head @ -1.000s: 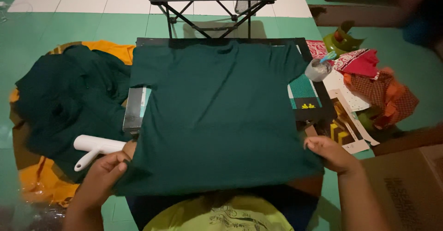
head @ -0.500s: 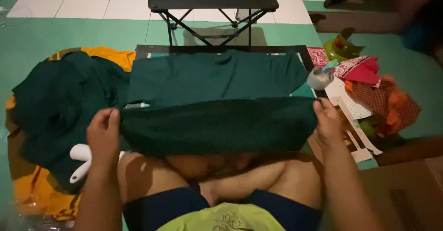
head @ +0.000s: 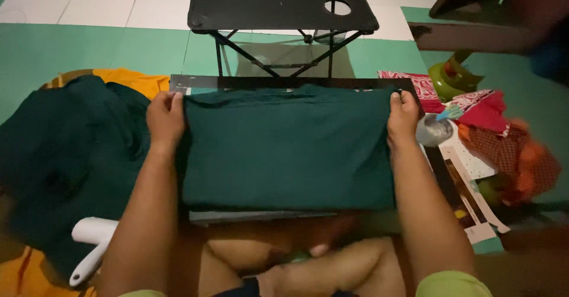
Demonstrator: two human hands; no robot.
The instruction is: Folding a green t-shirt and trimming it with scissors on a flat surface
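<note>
Green and white floor tiles (head: 77, 42) spread beyond both hands. Between them lies a folded dark green shirt (head: 287, 149), its far corners pinched by the left hand (head: 166, 119) and right hand (head: 403, 118), set well apart. Left of the left hand sits a heap of green cloth (head: 65, 155); ahead stands a black folding table (head: 278, 3).

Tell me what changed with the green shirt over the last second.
Both hands, left hand and right hand, lifted the dark green shirt's near hem and carried it to the far edge, folding it in half. The green clothes pile and folding table stayed put.
</note>
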